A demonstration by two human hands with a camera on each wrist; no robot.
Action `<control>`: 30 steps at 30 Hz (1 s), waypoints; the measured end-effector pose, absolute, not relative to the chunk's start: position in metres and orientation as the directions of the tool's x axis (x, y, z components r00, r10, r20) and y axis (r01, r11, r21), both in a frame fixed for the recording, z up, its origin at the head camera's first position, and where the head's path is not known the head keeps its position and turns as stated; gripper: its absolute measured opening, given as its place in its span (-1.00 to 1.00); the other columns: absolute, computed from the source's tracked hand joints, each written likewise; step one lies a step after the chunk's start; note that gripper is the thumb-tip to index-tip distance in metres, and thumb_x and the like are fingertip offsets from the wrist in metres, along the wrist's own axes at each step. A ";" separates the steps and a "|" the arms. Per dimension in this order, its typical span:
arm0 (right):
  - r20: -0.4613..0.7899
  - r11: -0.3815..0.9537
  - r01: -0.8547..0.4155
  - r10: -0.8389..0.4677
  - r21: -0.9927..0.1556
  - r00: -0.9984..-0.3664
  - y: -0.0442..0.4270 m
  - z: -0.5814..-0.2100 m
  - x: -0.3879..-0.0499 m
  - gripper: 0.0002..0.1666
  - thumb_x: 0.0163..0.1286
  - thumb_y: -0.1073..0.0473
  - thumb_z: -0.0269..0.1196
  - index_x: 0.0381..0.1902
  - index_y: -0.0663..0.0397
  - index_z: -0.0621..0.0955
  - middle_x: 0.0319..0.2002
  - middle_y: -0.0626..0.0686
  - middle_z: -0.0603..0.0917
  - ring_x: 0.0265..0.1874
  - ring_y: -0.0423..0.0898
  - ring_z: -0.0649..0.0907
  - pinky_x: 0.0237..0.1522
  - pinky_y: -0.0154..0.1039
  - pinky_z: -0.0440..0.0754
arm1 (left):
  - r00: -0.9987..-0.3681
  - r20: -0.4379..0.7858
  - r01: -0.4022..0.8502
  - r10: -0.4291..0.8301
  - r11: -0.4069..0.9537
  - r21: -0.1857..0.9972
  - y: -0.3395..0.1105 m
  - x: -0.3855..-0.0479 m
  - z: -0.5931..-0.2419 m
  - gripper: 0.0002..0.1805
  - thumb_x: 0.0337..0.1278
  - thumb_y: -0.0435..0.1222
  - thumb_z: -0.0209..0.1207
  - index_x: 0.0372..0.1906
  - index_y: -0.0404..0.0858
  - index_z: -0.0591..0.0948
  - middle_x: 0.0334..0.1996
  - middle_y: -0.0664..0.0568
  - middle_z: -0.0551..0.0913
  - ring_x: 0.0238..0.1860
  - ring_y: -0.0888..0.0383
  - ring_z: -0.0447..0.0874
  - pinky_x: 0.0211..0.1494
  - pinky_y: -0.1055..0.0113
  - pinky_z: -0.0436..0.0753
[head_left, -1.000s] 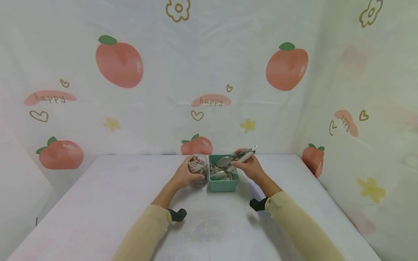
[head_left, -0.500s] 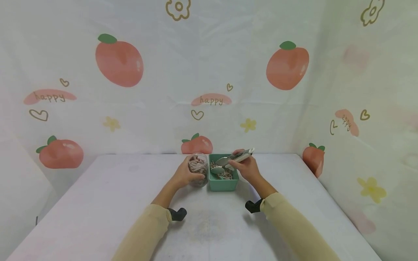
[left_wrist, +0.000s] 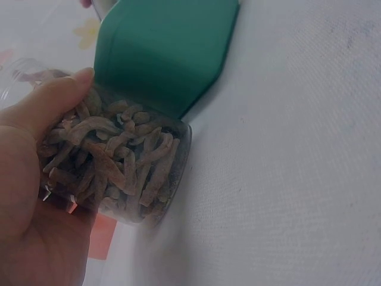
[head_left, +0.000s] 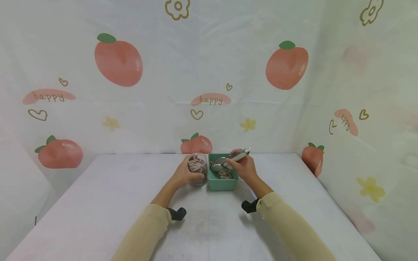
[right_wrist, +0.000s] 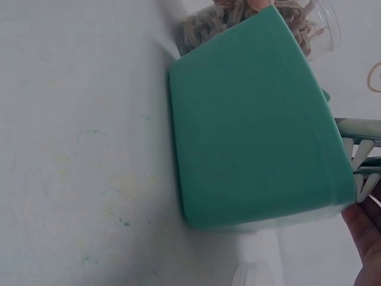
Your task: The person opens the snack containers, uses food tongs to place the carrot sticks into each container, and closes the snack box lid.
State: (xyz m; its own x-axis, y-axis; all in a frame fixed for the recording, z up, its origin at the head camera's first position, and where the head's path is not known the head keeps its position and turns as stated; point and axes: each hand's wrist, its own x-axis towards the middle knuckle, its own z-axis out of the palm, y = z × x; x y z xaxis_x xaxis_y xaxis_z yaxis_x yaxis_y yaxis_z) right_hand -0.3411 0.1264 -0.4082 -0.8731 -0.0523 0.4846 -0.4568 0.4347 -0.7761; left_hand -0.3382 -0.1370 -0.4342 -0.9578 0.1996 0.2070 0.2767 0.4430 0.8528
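In the head view my left hand (head_left: 183, 174) grips a clear plastic jar (head_left: 197, 165) of brownish dried strips. The left wrist view shows the thumb and palm around the jar's side, and the strips (left_wrist: 113, 155) packed within. Touching or nearly touching the jar on its right stands a green rectangular box (head_left: 223, 185), with smaller strips or bits (head_left: 225, 173) on its floor. My right hand (head_left: 247, 169) holds a pair of white-handled tongs (head_left: 240, 155) over the box. The tong heads are spread apart inside it; whether anything lies between them is unclear.
Everything stands on a white-covered table (head_left: 205, 224) near its back edge. A fruit-printed white sheet (head_left: 156, 119) hangs behind and to the right. A round white object, perhaps a lid (right_wrist: 254, 275), lies beside the box in the right wrist view.
My right hand and the tongs have moved left, and the tong heads now sit toward the box's left side. The left hand and jar have stayed in place.
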 end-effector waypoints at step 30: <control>0.420 0.271 -0.388 0.069 -0.881 -0.905 0.135 -0.368 -0.318 -0.71 0.27 0.26 0.36 -0.13 0.32 0.58 -0.35 0.06 0.70 -0.45 -0.30 0.61 -0.32 -0.34 0.61 | -0.965 0.186 0.254 0.187 0.471 0.845 -0.137 -0.338 -0.432 0.09 -0.20 -0.18 0.54 0.45 -0.25 0.15 0.15 -0.16 0.46 0.16 -0.08 0.43 0.19 -0.02 0.43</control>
State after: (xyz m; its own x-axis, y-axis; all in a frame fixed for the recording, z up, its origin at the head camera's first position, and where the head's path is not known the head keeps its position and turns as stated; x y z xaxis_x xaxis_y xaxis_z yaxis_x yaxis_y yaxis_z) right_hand -0.3176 0.1350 -0.3676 -0.9049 0.0688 0.4199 -0.3881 0.2711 -0.8808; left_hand -0.3377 -0.1371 -0.4322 -0.9647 0.1869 0.1858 0.2539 0.4709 0.8449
